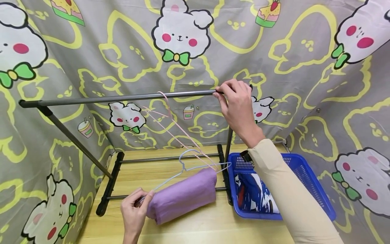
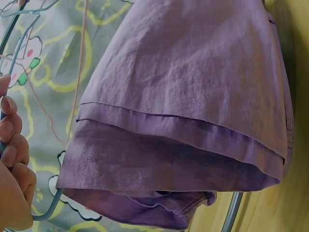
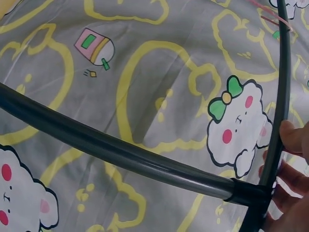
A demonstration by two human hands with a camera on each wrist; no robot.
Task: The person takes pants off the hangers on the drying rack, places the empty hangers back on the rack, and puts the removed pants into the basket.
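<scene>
My left hand (image 1: 134, 210) grips the near end of a light-blue clothes hanger (image 1: 183, 169). Folded over that hanger hangs a purple garment (image 1: 182, 198), its stacked hems (image 2: 178, 128) showing in the left wrist view. The hanger's hook points up and away, below the rack's top bar (image 1: 122, 99). Near the right end of this dark metal bar, my right hand (image 1: 239, 110) holds on with thumb and fingers around it; the right wrist view shows it beside the corner joint (image 3: 246, 191). A pink hanger (image 1: 184, 131) hooks over the bar's middle.
A blue plastic basket (image 1: 307, 176) with blue, white and red cloth (image 1: 256, 191) inside stands right of the rack. The rack's black feet (image 1: 111, 183) rest on a wood-patterned surface (image 1: 103, 227). Patterned grey curtains (image 1: 195, 73) enclose the back and sides.
</scene>
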